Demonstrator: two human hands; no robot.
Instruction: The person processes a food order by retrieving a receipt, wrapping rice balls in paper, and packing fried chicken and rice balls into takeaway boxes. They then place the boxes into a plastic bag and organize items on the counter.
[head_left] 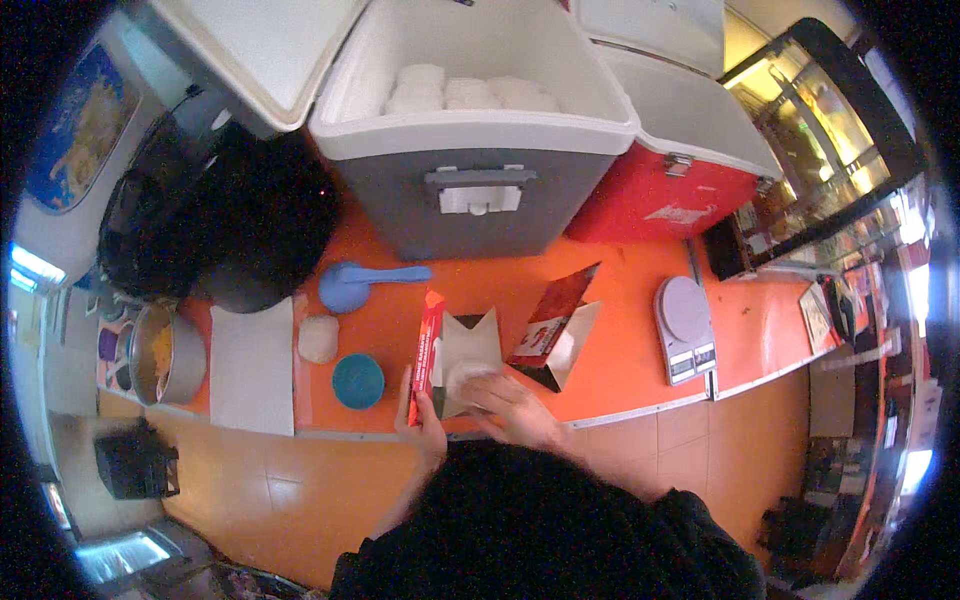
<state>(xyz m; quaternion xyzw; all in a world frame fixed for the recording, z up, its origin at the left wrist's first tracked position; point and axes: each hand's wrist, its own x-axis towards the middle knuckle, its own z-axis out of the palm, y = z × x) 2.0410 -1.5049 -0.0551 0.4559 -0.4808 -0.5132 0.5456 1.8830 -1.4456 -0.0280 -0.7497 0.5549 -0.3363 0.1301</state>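
My left hand [425, 428] grips the near left side of an open red-and-white cardboard food carton [428, 350], thumb on its outer wall. The flaps stand apart, baring a pale inside. At the carton's near end, my right hand [510, 408] curls its fingers on a whitish round bundle [464, 378]; the hand hides part of it. To the right stands a second open carton [552, 335], dark red outside. A similar whitish round bundle [318, 339] lies on the orange table to the left, behind a teal bowl [358, 382].
A blue scoop [345, 287] lies behind the bowl. White paper [252, 365] and a metal pot [172, 355] are at left. Behind stand an open grey cooler [475, 215] holding several white bundles and a red cooler [650, 200]. A kitchen scale [686, 330] sits right, near a glass display case [815, 140].
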